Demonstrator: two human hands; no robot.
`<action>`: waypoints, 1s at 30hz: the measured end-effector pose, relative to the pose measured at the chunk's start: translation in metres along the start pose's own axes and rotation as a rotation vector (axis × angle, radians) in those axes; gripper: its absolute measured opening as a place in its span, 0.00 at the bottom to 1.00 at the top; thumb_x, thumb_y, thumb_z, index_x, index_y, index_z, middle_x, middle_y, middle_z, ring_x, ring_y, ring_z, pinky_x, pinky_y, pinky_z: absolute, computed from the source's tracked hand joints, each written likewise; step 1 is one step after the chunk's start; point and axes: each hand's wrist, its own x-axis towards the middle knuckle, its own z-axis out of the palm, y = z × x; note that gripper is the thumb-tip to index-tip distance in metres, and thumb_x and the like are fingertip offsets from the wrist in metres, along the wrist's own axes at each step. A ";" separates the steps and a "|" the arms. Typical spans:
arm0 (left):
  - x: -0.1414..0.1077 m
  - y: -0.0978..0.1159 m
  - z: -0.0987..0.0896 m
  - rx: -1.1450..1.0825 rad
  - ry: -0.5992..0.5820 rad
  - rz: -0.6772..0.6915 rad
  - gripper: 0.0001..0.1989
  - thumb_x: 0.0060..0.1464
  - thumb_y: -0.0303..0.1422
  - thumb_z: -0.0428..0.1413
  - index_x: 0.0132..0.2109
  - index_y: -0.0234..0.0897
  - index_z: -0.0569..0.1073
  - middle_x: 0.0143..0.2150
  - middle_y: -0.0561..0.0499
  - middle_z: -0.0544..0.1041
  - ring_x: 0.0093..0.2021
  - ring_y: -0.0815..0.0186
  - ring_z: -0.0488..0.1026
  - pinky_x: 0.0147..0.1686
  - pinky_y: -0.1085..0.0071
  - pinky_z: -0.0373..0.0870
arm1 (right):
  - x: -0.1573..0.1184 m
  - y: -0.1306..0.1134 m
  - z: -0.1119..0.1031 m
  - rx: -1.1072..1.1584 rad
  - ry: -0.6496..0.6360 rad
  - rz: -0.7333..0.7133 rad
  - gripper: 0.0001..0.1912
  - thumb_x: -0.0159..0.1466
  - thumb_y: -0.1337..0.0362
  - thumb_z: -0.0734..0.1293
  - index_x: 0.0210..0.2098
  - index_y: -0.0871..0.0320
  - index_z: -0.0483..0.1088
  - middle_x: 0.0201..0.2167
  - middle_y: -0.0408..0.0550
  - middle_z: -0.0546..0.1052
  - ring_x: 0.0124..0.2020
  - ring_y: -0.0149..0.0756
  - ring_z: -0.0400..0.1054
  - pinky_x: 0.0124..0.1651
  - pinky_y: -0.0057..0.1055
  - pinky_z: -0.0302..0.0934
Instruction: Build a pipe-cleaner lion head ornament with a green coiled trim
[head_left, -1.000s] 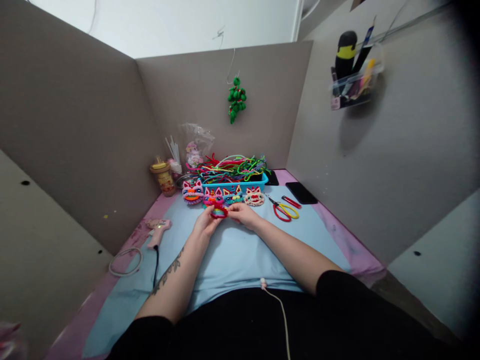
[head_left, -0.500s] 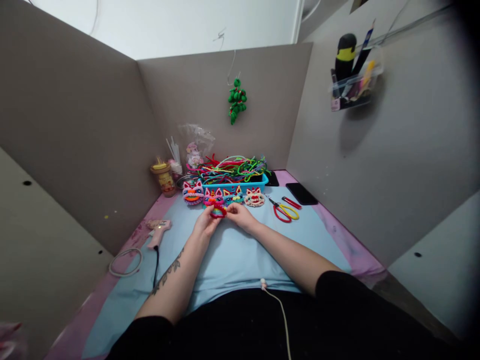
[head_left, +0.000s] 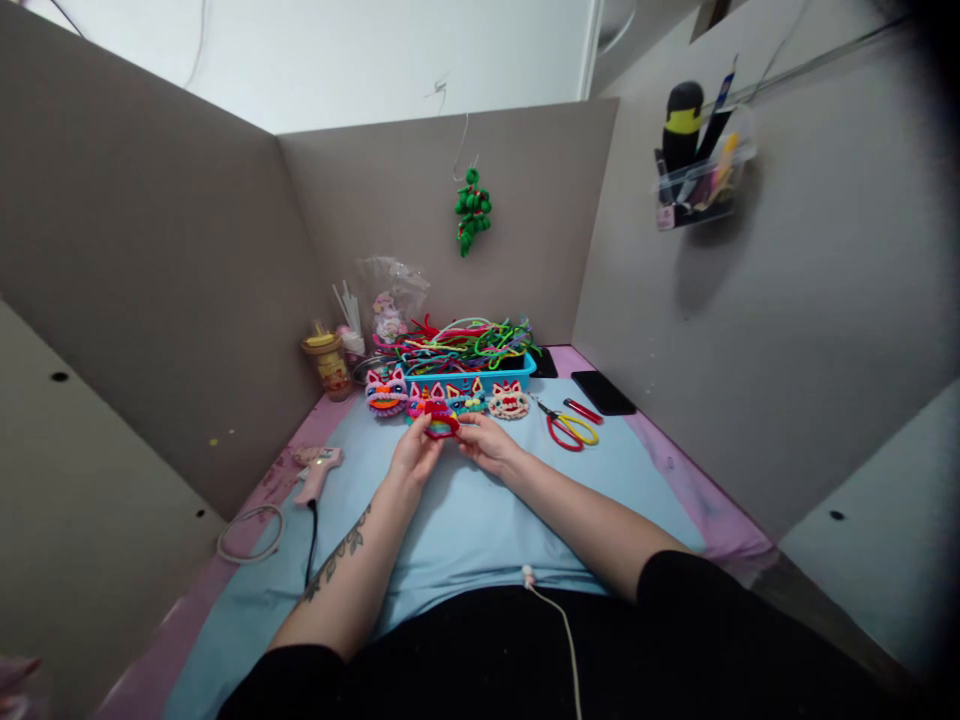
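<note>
Between my hands is a small red pipe-cleaner piece point(head_left: 442, 424) with rainbow stripes inside its red edge. My left hand point(head_left: 416, 450) is closed on its left side, and my right hand point(head_left: 486, 443) pinches its right edge. Just behind it sit several fuzzy animal-face figures: a lilac one point(head_left: 386, 393), a pink one point(head_left: 422, 397) partly covered by the held piece, a teal one point(head_left: 466, 397) and a cream one point(head_left: 509, 401). A blue basket point(head_left: 469, 380) heaped with colourful pipe cleaners point(head_left: 465, 345) stands behind them.
To the right lie scissors point(head_left: 568, 428) with red and yellow handles, a red cutter point(head_left: 583, 411) and a black phone point(head_left: 603, 392). At left are a pink glue gun point(head_left: 319, 474), its cord and a lidded cup point(head_left: 328, 367). Grey panels point(head_left: 525, 230) enclose the table.
The red piece has turned to show more of its face and shifted slightly right. My right fingers have moved closer along its edge. The whole view has tilted a little.
</note>
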 end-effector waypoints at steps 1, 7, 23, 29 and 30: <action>0.000 -0.001 0.000 -0.002 0.003 0.007 0.10 0.53 0.21 0.51 0.42 0.31 0.73 0.33 0.47 0.78 0.36 0.67 0.75 0.39 0.74 0.72 | 0.000 0.000 0.000 0.019 0.003 0.001 0.20 0.43 0.72 0.72 0.34 0.56 0.64 0.21 0.38 0.71 0.21 0.27 0.67 0.22 0.22 0.59; -0.002 -0.001 0.001 -0.004 -0.029 0.012 0.14 0.53 0.21 0.51 0.47 0.32 0.71 0.36 0.47 0.79 0.37 0.66 0.76 0.40 0.72 0.72 | -0.001 -0.001 -0.001 0.065 -0.008 -0.019 0.20 0.42 0.73 0.71 0.32 0.56 0.63 0.19 0.35 0.68 0.19 0.25 0.63 0.24 0.23 0.60; -0.003 -0.003 0.002 -0.018 -0.058 0.041 0.12 0.53 0.22 0.51 0.44 0.32 0.73 0.35 0.47 0.79 0.39 0.66 0.76 0.42 0.71 0.71 | -0.003 0.002 0.006 0.026 0.102 -0.256 0.28 0.38 0.61 0.75 0.32 0.54 0.56 0.18 0.32 0.67 0.18 0.24 0.59 0.24 0.23 0.53; -0.001 -0.005 -0.003 0.032 -0.135 0.087 0.11 0.49 0.21 0.55 0.41 0.32 0.72 0.37 0.47 0.79 0.38 0.66 0.76 0.42 0.70 0.70 | -0.003 0.000 0.005 -0.083 0.178 -0.254 0.30 0.34 0.58 0.77 0.29 0.55 0.56 0.14 0.32 0.66 0.15 0.24 0.57 0.21 0.23 0.49; -0.001 -0.006 -0.004 0.045 -0.149 0.093 0.11 0.48 0.21 0.55 0.41 0.32 0.72 0.38 0.47 0.78 0.38 0.66 0.75 0.42 0.70 0.70 | -0.003 -0.001 0.005 -0.102 0.182 -0.249 0.30 0.34 0.58 0.77 0.29 0.55 0.56 0.13 0.32 0.66 0.15 0.24 0.56 0.21 0.23 0.48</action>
